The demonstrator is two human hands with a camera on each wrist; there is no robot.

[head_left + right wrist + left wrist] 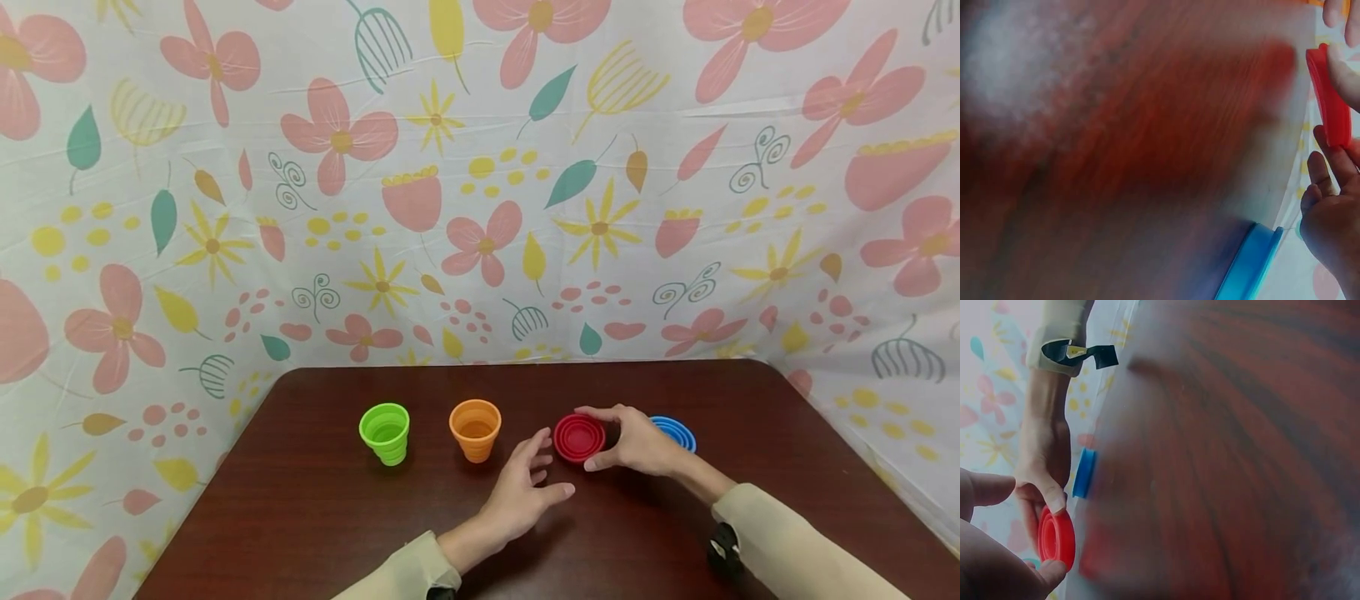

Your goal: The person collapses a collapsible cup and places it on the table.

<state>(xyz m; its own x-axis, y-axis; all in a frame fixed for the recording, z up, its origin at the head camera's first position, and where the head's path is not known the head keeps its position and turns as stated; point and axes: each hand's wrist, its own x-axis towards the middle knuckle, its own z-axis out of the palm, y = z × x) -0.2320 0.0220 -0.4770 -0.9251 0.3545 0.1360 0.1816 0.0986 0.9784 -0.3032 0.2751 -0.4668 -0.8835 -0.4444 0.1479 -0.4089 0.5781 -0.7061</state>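
A red collapsible cup (579, 438), folded down to a flat ringed disc, is held between the thumb and fingers of my right hand (637, 442). Just to its left is my left hand (517, 492), fingers spread and loosely bent, thumb apart. In the left wrist view, a left fingertip (1054, 574) overlaps the lower edge of the red cup (1057, 540); I cannot tell whether it touches. The right wrist view shows the red cup (1330, 97) edge-on, with fingers at both ends. Behind my right hand a blue collapsible cup (675, 432) lies flattened, partly hidden.
An orange cup (476, 427) and a green cup (386, 433) stand expanded toward the left on the dark wooden table (315, 517). A flower-printed cloth (480, 183) hangs behind the table and along its sides.
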